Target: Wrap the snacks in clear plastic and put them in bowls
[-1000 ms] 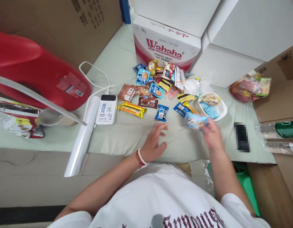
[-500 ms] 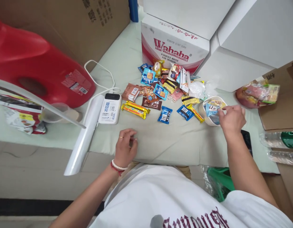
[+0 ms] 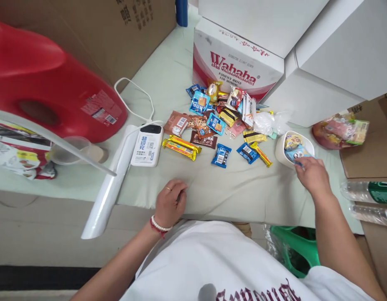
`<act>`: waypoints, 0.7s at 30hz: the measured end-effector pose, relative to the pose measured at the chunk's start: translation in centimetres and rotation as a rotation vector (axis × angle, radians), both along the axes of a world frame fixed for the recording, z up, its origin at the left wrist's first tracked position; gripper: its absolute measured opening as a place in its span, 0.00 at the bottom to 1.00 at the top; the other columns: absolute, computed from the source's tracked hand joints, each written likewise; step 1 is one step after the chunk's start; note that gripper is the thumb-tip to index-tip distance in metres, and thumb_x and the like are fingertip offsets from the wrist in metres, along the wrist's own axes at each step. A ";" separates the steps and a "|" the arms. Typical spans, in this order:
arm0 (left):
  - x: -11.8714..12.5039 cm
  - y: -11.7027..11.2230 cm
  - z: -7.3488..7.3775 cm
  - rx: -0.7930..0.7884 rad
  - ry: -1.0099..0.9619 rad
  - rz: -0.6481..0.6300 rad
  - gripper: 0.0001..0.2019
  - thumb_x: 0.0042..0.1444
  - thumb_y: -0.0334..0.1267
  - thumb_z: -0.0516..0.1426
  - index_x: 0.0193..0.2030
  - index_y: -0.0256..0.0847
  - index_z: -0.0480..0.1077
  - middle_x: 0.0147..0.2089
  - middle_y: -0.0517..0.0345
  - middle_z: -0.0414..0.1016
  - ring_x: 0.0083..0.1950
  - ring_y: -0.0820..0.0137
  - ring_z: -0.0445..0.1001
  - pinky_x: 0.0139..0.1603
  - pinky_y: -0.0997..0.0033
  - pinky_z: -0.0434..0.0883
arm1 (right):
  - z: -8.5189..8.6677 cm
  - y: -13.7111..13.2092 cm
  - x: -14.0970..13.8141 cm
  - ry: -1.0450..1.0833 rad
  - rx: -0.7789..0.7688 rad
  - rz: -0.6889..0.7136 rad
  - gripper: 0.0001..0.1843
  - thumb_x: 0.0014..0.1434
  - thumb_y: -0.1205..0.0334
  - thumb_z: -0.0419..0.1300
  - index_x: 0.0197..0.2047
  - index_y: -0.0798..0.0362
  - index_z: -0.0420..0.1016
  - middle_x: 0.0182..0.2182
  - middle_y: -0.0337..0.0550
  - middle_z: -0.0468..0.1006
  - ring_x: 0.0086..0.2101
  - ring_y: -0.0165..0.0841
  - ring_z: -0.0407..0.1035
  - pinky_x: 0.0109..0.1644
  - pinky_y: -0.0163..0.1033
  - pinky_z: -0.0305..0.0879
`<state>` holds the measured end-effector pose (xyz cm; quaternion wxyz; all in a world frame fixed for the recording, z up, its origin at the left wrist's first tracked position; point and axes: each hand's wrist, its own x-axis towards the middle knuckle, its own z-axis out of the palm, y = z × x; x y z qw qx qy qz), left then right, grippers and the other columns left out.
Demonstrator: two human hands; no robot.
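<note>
My right hand [image 3: 315,175] is at the near right rim of a white bowl [image 3: 283,156], its fingers closed over the edge. Inside lie a blue snack packet [image 3: 296,154] marked with a Q, right by my fingertips, and a yellowish round packet [image 3: 294,142]. The hand itself hides part of the rim. My left hand [image 3: 171,202] rests near the table's front edge, fingers loosely curled, with nothing visible in them. Beyond it lie yellow snack sticks [image 3: 180,147], a blue packet [image 3: 221,155] and a heap of mixed wrapped snacks [image 3: 218,110].
A white power bank [image 3: 146,146] with a cable lies left, beside a shiny white roll [image 3: 102,205]. A red jug [image 3: 55,83] stands behind it. The Wahaha carton [image 3: 237,62] backs the heap. A bag of snacks [image 3: 340,129] and plastic bottles [image 3: 365,192] are at the right.
The bowl has shifted right with the packets in it, and my right hand has moved right and nearer to me. My left hand stays curled by the table edge. The view has shifted slightly.
</note>
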<state>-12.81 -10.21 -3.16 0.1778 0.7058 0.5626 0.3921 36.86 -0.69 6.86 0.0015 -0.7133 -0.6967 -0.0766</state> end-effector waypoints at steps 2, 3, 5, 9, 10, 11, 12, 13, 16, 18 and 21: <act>0.1 0.1 -0.1 0.011 0.022 -0.018 0.10 0.61 0.27 0.53 0.40 0.43 0.74 0.41 0.52 0.79 0.42 0.65 0.79 0.44 0.66 0.76 | 1.5 1.7 -1.3 0.059 0.091 -0.022 0.17 0.65 0.60 0.54 0.47 0.55 0.82 0.46 0.57 0.80 0.46 0.47 0.71 0.54 0.52 0.66; 0.2 0.1 -0.2 0.013 0.032 -0.025 0.10 0.61 0.27 0.53 0.40 0.43 0.74 0.41 0.52 0.79 0.42 0.64 0.79 0.44 0.65 0.77 | 2.0 3.2 -2.5 0.104 0.130 -0.015 0.17 0.66 0.60 0.54 0.48 0.54 0.82 0.46 0.56 0.80 0.46 0.46 0.71 0.54 0.51 0.66; 0.2 0.2 -0.2 0.019 0.041 -0.035 0.10 0.61 0.27 0.53 0.39 0.43 0.74 0.40 0.51 0.79 0.42 0.64 0.79 0.44 0.65 0.77 | 2.3 7.1 -5.7 0.215 0.133 0.057 0.16 0.67 0.62 0.55 0.50 0.53 0.81 0.47 0.53 0.80 0.48 0.43 0.71 0.58 0.49 0.65; 0.0 -0.1 0.1 0.009 0.008 -0.040 0.12 0.62 0.26 0.51 0.39 0.42 0.74 0.40 0.52 0.79 0.41 0.66 0.79 0.43 0.66 0.77 | 0.7 15.2 -10.8 0.329 0.055 0.124 0.12 0.63 0.66 0.60 0.47 0.57 0.81 0.49 0.50 0.77 0.52 0.37 0.69 0.60 0.46 0.63; -0.1 -0.2 0.2 0.004 -0.010 -0.034 0.12 0.62 0.26 0.51 0.39 0.42 0.74 0.40 0.52 0.79 0.41 0.66 0.79 0.43 0.67 0.76 | 0.3 16.5 -11.3 0.347 0.036 0.115 0.09 0.63 0.65 0.61 0.43 0.57 0.81 0.45 0.48 0.78 0.50 0.37 0.70 0.58 0.46 0.64; -0.3 -0.4 0.3 0.001 -0.033 -0.026 0.12 0.63 0.26 0.51 0.39 0.42 0.74 0.40 0.52 0.78 0.41 0.67 0.78 0.43 0.67 0.76 | 0.0 17.3 -11.4 0.370 0.029 0.102 0.06 0.62 0.65 0.62 0.38 0.57 0.81 0.41 0.47 0.78 0.47 0.36 0.71 0.56 0.45 0.65; -0.4 -0.5 0.4 -0.003 -0.062 -0.016 0.12 0.63 0.26 0.51 0.40 0.42 0.74 0.40 0.53 0.78 0.40 0.68 0.78 0.42 0.68 0.76 | -0.1 17.5 -11.3 0.394 0.039 0.087 0.05 0.62 0.65 0.63 0.36 0.57 0.80 0.37 0.46 0.77 0.43 0.35 0.72 0.54 0.45 0.66; -0.6 -0.6 0.5 -0.009 -0.096 -0.007 0.11 0.63 0.26 0.51 0.40 0.42 0.74 0.40 0.53 0.78 0.40 0.68 0.78 0.42 0.68 0.75 | 0.0 17.2 -10.9 0.411 0.059 0.074 0.05 0.62 0.65 0.63 0.36 0.56 0.79 0.35 0.45 0.77 0.41 0.34 0.72 0.52 0.45 0.66; -0.4 -0.6 1.2 -0.053 -0.225 0.014 0.09 0.65 0.29 0.53 0.41 0.42 0.74 0.39 0.55 0.77 0.39 0.69 0.76 0.40 0.69 0.74 | 0.6 13.1 -10.3 0.666 0.174 -0.023 0.07 0.64 0.59 0.60 0.41 0.52 0.76 0.30 0.40 0.76 0.29 0.30 0.68 0.38 0.39 0.67; 0.5 0.0 2.1 -0.102 -0.316 -0.010 0.06 0.66 0.32 0.55 0.41 0.42 0.74 0.39 0.55 0.76 0.40 0.69 0.75 0.40 0.69 0.74 | 1.0 8.6 -11.3 1.016 0.175 -0.098 0.10 0.61 0.53 0.62 0.40 0.50 0.74 0.24 0.35 0.71 0.22 0.28 0.61 0.27 0.36 0.59; 3.4 1.4 4.0 -0.221 -0.452 -0.123 0.06 0.67 0.39 0.55 0.44 0.42 0.73 0.41 0.53 0.75 0.41 0.69 0.75 0.40 0.70 0.75 | 0.6 1.5 -15.6 1.319 -0.037 -0.075 0.12 0.57 0.51 0.65 0.39 0.49 0.74 0.22 0.33 0.67 0.21 0.27 0.58 0.25 0.34 0.55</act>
